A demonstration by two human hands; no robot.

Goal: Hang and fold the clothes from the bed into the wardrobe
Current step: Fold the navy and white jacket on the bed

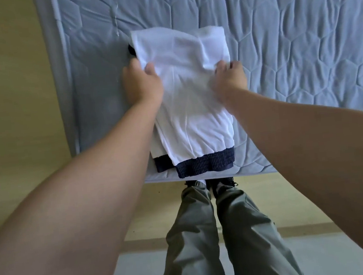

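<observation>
A white garment with a dark navy ribbed hem lies folded lengthwise on the blue quilted mattress, its hem at the near edge. My left hand grips the garment's left side about halfway up, thumb on top of the cloth. My right hand pinches the right side at the same height, where the fabric bunches into a fold. A dark bit of the garment shows at its far left edge. The wardrobe is out of view.
The mattress's left edge borders a yellowish floor. My legs in grey-green trousers and dark shoes stand against the near bed edge. A grey floor strip lies below.
</observation>
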